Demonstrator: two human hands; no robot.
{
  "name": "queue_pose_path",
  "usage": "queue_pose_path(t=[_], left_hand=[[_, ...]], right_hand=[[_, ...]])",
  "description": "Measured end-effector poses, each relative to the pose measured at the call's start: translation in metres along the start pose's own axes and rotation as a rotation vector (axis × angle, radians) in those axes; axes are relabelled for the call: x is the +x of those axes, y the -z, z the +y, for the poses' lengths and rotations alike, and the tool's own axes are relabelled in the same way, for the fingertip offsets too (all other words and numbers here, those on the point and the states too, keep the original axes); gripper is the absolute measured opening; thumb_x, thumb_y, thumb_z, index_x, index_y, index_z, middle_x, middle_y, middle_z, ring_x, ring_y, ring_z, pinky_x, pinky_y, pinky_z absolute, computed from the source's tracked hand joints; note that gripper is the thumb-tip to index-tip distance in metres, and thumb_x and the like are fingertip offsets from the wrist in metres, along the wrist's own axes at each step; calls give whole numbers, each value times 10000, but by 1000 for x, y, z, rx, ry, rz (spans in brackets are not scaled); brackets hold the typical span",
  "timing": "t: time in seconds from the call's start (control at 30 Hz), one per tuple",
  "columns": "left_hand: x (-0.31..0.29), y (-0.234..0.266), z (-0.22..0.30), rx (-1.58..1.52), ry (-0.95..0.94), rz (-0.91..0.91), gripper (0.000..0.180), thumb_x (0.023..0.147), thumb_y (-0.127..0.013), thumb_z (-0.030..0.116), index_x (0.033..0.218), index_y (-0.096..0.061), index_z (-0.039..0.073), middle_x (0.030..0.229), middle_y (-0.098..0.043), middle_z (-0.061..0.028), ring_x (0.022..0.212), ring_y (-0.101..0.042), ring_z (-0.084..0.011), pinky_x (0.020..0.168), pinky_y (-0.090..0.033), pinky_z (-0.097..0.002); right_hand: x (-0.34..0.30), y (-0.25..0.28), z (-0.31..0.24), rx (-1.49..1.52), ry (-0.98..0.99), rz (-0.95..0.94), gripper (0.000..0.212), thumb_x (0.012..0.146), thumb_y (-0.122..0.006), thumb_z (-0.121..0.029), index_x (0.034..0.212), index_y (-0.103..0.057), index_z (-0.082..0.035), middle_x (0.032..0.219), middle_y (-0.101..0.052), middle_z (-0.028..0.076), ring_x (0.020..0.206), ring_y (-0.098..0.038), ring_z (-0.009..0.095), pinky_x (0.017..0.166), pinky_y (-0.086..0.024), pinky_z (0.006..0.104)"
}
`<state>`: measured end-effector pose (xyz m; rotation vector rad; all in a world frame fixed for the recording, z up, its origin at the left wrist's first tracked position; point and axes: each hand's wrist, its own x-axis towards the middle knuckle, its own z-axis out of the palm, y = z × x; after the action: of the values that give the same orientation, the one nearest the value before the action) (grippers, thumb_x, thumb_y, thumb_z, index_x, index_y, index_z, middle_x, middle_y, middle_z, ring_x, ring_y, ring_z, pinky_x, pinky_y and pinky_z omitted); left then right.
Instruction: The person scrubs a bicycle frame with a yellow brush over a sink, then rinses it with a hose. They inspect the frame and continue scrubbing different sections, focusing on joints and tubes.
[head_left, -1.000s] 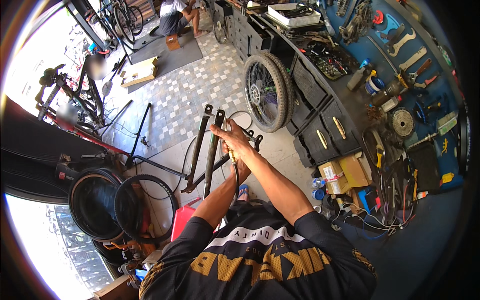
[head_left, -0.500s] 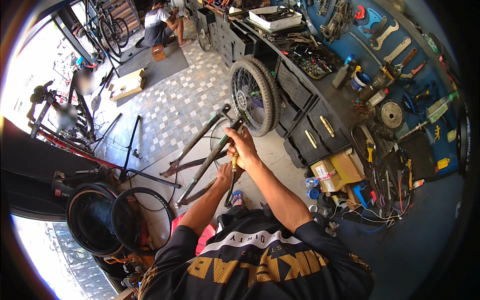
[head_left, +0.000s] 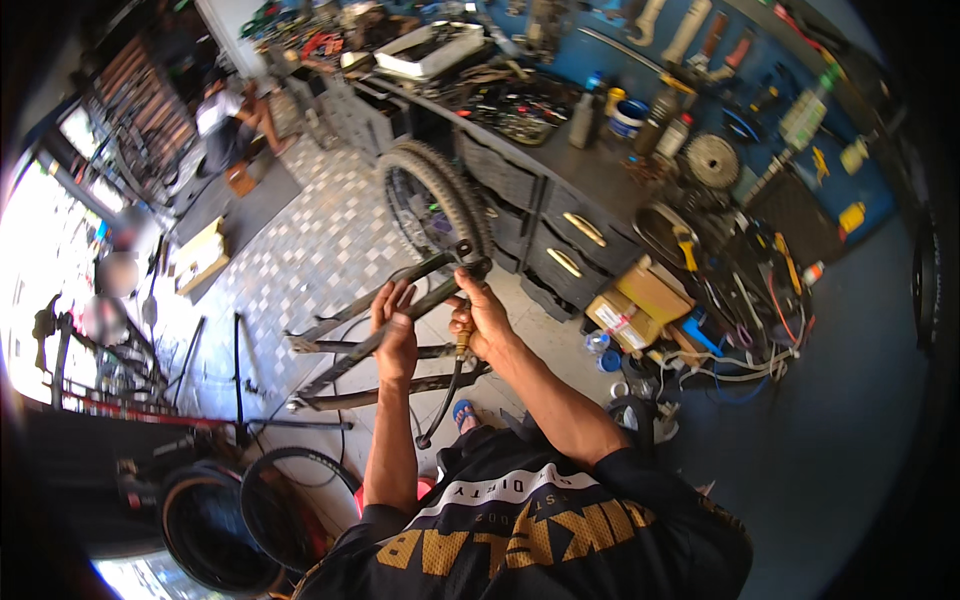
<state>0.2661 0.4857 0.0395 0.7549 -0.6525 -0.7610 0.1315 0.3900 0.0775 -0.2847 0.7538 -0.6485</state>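
A dark forked bicycle swingarm (head_left: 345,401) is held tilted in front of me, its pivot end up to the right and its open ends toward the left. My left hand (head_left: 396,335) is closed round one of its upper tubes, about midway along. At the pivot end, my right hand (head_left: 484,318) has its thumb up against the frame part. Its curled fingers grip a brass fitting (head_left: 463,341), from which a black hose (head_left: 450,396) hangs down. Whatever sits above the fitting is hidden by the fingers.
Bicycle wheels (head_left: 428,172) lean against the black drawer cabinet (head_left: 510,235) just beyond the swingarm. Tools crowd the workbench (head_left: 560,160) along the right. Cardboard boxes (head_left: 620,318) and cables lie below it. Tyres (head_left: 247,500) lie at lower left; another person (head_left: 225,130) sits far off.
My left hand has come up from beneath the swingarm onto its upper tube. The swingarm has tilted flatter. My right hand keeps its hold, and the view has turned toward the right.
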Motion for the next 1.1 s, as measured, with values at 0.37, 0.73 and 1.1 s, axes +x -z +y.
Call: queue_pose_path(t=[0.37, 0.73, 1.1], left_hand=[[129, -201, -8, -392, -93, -281, 154, 1027, -436, 181, 992, -545, 79, 529, -254, 30, 464, -294, -119, 566, -401, -349], [149, -392, -125, -152, 88, -469, 148, 962, -424, 92, 962, -542, 3, 503, -294, -15, 430, -286, -135, 532, -402, -367], [195, -429, -204, -121, 159, -450, 128, 965, -420, 79, 944, -532, 21, 534, -282, -15, 452, -287, -133, 518, -393, -354]], right_hand=[[-69, 185, -124, -432, 262, 214, 456, 977, -706, -205, 1377, -490, -167, 878, -640, 68, 499, -479, 84, 440, -416, 272], [-144, 397, -261, -830, 837, 660, 192, 998, -542, -133, 1182, -526, -82, 810, -605, 127, 669, -611, 222, 631, -480, 409], [-100, 461, -246, -1136, 331, 1208, 539, 1023, -531, -457, 1096, -635, 67, 951, -679, 355, 930, -655, 526, 799, -509, 552]])
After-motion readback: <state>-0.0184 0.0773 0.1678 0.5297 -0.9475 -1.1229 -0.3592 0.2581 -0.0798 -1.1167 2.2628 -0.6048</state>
